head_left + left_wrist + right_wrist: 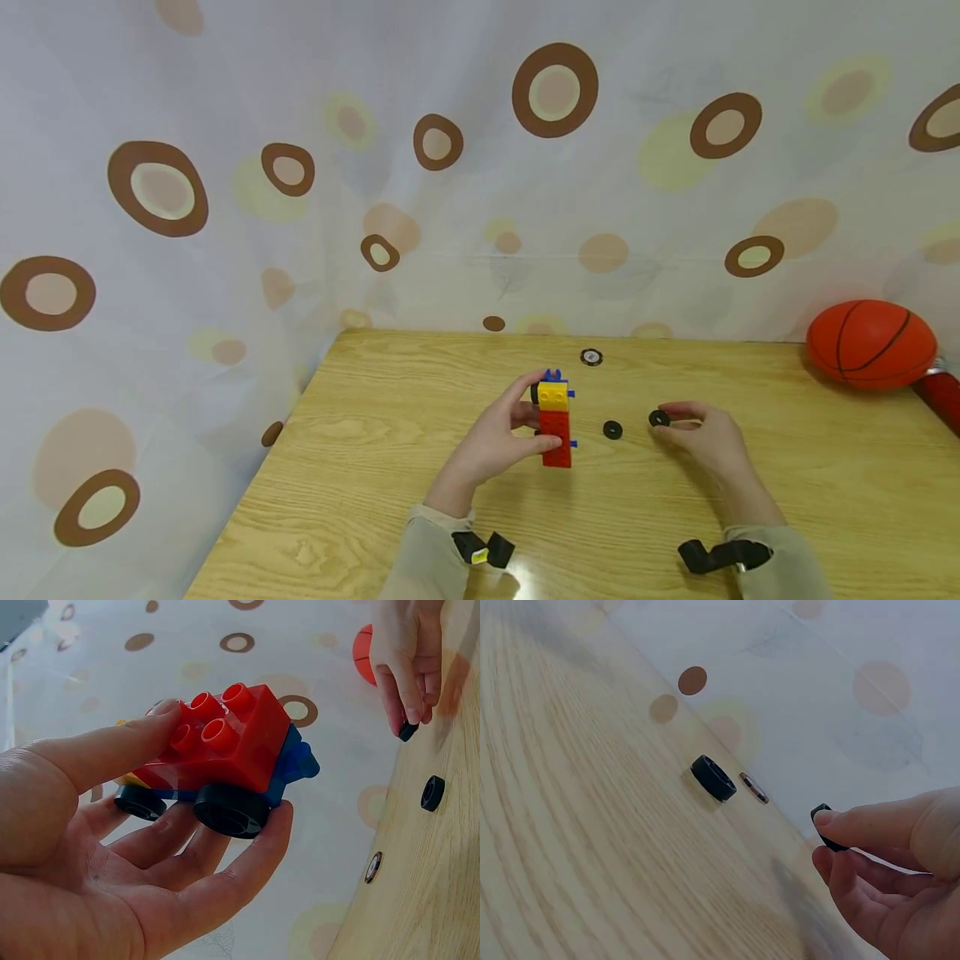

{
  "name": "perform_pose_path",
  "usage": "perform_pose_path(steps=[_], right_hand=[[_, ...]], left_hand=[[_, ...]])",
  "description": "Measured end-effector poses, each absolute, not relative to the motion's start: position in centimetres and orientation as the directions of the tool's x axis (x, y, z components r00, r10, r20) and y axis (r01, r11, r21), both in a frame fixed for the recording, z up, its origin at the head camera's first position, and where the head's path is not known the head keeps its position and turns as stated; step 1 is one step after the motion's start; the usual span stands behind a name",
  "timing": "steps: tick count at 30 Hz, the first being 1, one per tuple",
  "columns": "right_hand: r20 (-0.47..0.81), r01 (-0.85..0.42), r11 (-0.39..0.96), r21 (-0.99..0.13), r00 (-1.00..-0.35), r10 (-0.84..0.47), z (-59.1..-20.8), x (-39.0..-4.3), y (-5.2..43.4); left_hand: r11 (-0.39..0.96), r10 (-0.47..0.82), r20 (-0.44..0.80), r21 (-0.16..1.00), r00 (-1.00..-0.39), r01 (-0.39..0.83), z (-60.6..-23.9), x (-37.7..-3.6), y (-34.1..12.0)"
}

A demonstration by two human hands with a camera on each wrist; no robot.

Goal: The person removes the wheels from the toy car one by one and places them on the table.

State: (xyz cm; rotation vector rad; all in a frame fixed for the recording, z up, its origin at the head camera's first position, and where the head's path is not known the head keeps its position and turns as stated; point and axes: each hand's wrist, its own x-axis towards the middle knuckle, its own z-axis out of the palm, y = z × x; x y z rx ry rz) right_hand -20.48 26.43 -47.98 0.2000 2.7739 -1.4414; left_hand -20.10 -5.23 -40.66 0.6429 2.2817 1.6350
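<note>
My left hand [495, 437] grips a toy brick car [555, 425] between thumb and fingers, its studded top turned toward me in the head view. Red and yellow bricks sit on a blue base. Two black wheels show on one side in the left wrist view, the nearer one a wheel [231, 811]; on the other side two blue axle ends stick out bare. My right hand [712, 437] pinches a loose black wheel [659, 418] by thumb and fingertips. Between the hands, another black wheel [612, 430] lies flat on the wooden table [360, 467].
A round black-and-white disc [592, 357] lies near the table's back edge. At the far right is a red-orange ball [872, 344] with black lines, and beside it a dark red cylindrical object [939, 396]. A patterned curtain [450, 200] hangs behind the table and along its left.
</note>
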Motion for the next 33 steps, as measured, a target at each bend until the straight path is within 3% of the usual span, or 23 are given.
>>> perform_pose_path(steps=[19, 33], right_hand=[[0.022, 0.05, 0.686, -0.726, -0.995, 0.095, -49.7, -20.9, 26.9], [0.046, 0.027, 0.695, -0.719, -0.995, 0.086, -49.4, -20.6, 26.3]], left_hand=[[0.265, 0.493, 0.032, 0.946, -0.869, 0.185, -40.8, -19.9, -4.9], [0.261, 0.482, 0.041, 0.947, -0.875, 0.188, -40.8, -20.1, -5.4]])
